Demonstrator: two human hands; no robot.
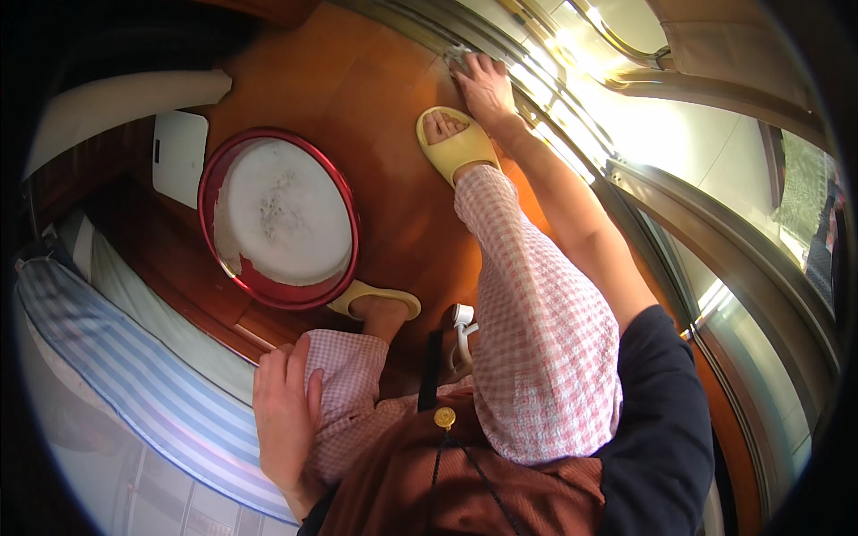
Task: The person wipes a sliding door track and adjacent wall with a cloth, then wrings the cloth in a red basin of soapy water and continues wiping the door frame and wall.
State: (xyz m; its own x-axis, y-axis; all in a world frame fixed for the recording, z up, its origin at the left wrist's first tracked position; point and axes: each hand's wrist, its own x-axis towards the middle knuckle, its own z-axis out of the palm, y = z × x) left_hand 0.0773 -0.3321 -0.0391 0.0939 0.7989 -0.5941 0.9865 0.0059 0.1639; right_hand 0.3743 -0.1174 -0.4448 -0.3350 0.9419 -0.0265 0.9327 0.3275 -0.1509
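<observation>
My right hand presses a crumpled, light-coloured cloth against the metal sliding-door track at the top; only part of the cloth shows beyond my fingers. Bent at the knee, my left leg carries my left hand, which rests on the checked trousers and holds nothing that I can see. A red basin stands on the floor left of centre, with whitish suds covering the water in it.
Beside the basin lies a flat white scale-like panel. Yellow slippers are on my feet on the reddish-brown floor. Metal-framed glass doors run along the right. A blue-striped cloth hangs at lower left, and a white stand-like object is between my legs.
</observation>
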